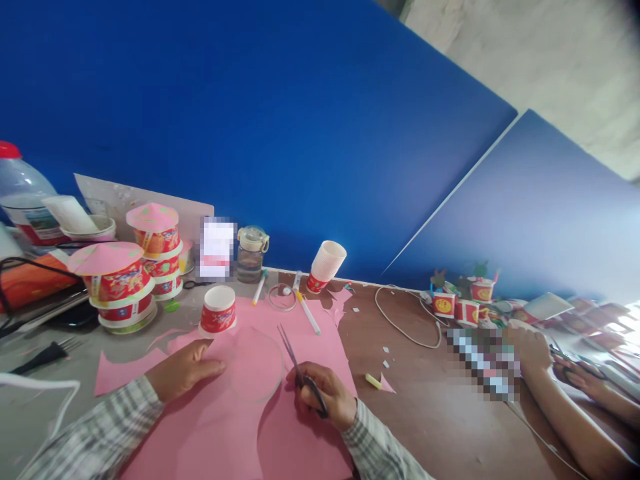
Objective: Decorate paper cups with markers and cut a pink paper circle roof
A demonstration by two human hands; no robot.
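Pink paper [253,367] with a round outline drawn on it is held just above a larger pink sheet [320,433] spread over the tabletop [425,413], in front of the person. The left hand [193,370] has its grip closed on the paper's left edge, thumb laid on top and the fingers mostly hidden underneath. The right hand [325,393] has its grip curled around the black handles of the scissors [301,379], whose narrow blades stand slightly parted and point away from the person, near the right side of the outline; whether they touch the paper cannot be told. Just beyond the paper stands a red and white cup [219,313]. Two markers, one white [260,288] and one yellow and white [307,313], lie farther back, near a stack of white cups [329,263] and a lidded clear jar [251,257]. To the left rise towers of red printed cups topped with pink cones, the nearer tower [123,287] beside the farther one [157,250]. At the right, another person's hands [580,373] work with scissors of their own.
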